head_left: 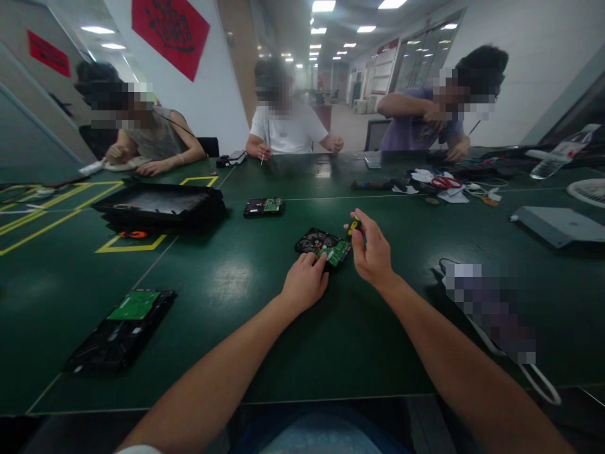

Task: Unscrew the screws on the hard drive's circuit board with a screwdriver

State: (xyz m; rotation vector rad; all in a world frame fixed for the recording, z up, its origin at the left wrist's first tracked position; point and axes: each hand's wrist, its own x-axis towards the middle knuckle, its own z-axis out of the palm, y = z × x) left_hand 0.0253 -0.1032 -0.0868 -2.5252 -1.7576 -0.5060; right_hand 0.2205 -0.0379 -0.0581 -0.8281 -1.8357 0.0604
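Note:
In front of me a hard drive (pixel 316 241) lies on the green table, its green circuit board (pixel 336 254) facing up on the right half. My left hand (pixel 306 280) is closed on the drive's near edge, fingertips resting on top. Just right of the drive, my right hand (pixel 373 252) pinches a short yellow-and-black screwdriver (pixel 353 226) by its handle. The tool's tip is too small to make out, so I cannot tell whether it touches the drive.
Another hard drive (pixel 263 207) lies beyond, and a larger black device with a green board (pixel 123 331) sits near left. Black trays (pixel 161 205) are stacked at left. To the right are a phone-like object (pixel 489 315) and a grey box (pixel 560 226). Three people sit opposite.

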